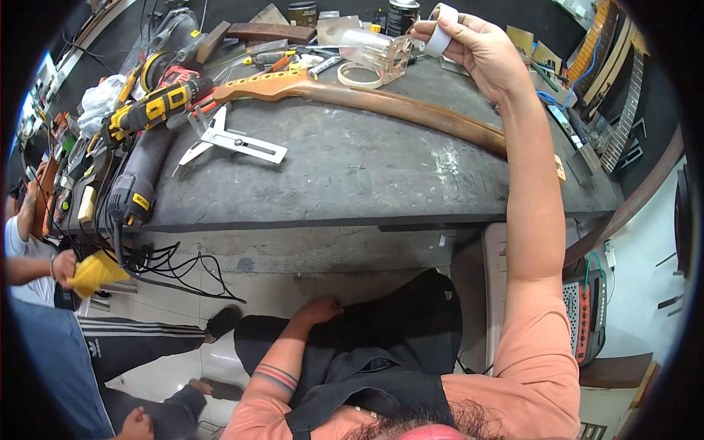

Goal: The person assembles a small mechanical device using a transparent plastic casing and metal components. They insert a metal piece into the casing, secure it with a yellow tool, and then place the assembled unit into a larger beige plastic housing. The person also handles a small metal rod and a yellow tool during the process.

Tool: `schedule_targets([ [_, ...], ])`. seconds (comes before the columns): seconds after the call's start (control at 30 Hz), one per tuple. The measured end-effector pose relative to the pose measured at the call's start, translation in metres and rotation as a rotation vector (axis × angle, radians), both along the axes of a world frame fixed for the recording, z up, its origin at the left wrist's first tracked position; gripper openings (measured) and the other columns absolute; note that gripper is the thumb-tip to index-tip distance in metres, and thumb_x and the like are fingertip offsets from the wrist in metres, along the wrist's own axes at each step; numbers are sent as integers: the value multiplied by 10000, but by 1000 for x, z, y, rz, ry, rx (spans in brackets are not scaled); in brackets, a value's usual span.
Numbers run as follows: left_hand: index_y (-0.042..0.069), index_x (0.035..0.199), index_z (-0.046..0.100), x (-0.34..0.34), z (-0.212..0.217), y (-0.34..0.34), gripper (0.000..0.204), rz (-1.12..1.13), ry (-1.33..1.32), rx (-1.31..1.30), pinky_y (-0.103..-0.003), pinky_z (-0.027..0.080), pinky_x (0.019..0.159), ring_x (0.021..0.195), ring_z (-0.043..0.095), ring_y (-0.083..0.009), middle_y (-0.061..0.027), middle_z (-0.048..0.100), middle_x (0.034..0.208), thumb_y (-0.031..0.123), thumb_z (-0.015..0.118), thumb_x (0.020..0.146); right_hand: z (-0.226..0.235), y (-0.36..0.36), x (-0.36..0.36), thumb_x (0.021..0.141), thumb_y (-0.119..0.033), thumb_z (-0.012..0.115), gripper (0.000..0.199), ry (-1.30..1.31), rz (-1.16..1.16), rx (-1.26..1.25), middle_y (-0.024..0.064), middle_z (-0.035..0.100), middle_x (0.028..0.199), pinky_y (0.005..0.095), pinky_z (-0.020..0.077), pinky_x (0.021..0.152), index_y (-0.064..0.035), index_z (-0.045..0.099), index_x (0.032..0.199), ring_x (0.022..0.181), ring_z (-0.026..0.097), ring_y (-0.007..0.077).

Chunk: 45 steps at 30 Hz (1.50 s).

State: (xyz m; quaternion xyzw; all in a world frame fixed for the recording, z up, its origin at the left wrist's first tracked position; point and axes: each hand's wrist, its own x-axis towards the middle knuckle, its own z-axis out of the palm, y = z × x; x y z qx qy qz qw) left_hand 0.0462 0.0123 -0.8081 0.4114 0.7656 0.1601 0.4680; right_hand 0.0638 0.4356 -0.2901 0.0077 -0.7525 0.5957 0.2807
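Note:
At the far side of the bench, my right hand (480, 55) is raised and closed around a roll of white tape (440, 37), gripping it by the rim. My right arm crosses over one end of a wooden guitar neck (396, 107), which lies across the bench with its headstock (264, 86) to the left. My left hand (320, 310) rests low on the black apron (381, 334) over my lap, its fingers curled in and no object visible in them. A cream tape roll (359, 75) lies beside a clear plastic container (370, 50), just left of the held roll.
A yellow and black drill (155, 110), a grey corded power tool (138, 180) and a white sliding bevel (235, 139) crowd the bench's left side. Cans (402, 16) stand at the back. Guitar necks (627, 106) lean at right. Other people stand at left, one holding a yellow cloth (95, 273).

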Motion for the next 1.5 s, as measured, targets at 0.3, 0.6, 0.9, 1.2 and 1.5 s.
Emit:
schedule_targets([
  [0.3, 33, 1272, 709, -14, -19, 6, 470, -16, 56, 117, -482, 542, 1012, 1167, 712, -409, -234, 749, 1222, 413, 703, 996, 2, -22, -5, 965, -87, 779, 296, 16, -107, -7, 169, 788, 1128, 362, 616, 897, 104, 704, 1178, 978, 766, 233],
  [0.6, 13, 1285, 704, -30, -40, -10, 475, 33, -92, -11, -447, 564, 954, 1069, 745, -365, -215, 773, 1146, 394, 702, 1002, -7, -34, -15, 932, -129, 789, 164, 160, -173, 125, 127, 800, 873, 354, 576, 824, 35, 787, 941, 872, 757, 207],
  [0.9, -8, 1265, 720, -36, -41, -27, 463, 46, -59, -43, -430, 574, 928, 1007, 761, -324, -203, 786, 1099, 362, 695, 988, -10, -45, -9, 1028, -192, 724, 244, 180, -139, 110, 125, 794, 874, 301, 594, 713, 49, 747, 998, 722, 728, 150],
  [1.2, -6, 1266, 716, -37, -36, -29, 422, 53, -18, 2, -418, 587, 873, 942, 761, -282, -180, 785, 1071, 318, 688, 996, -18, -50, -12, 1035, -67, 646, 172, 32, 2, 326, 168, 812, 1145, 340, 557, 993, 56, 637, 1155, 1022, 783, 211],
  [1.5, 1, 1284, 716, -35, -37, -17, 448, 61, -35, 2, -450, 572, 946, 1048, 758, -355, -215, 787, 1087, 356, 678, 1013, -38, -43, -36, 933, 3, 682, 277, 236, -8, 300, 202, 772, 1206, 386, 590, 997, 58, 643, 1202, 1126, 767, 279],
])
